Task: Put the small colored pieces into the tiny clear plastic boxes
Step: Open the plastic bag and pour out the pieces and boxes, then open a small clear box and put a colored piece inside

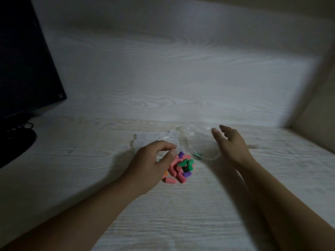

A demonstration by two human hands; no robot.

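Observation:
A heap of small coloured pieces [181, 169], pink, green and purple, lies on the pale wooden desk [181, 214]. Just behind it stands a cluster of tiny clear plastic boxes [155, 138]. My left hand [150, 165] hovers over the left side of the heap with fingers curled downward; whether they pinch a piece or a box is hidden. My right hand [230, 144] is open, palm facing left, resting against a crumpled clear plastic bag [199, 142] with a green strip at its lower edge.
A dark monitor [27, 60] stands at the far left with black cables [20, 127] by its base. A wood-grain back panel [163, 69] rises behind the desk and a side wall [317, 115] closes the right.

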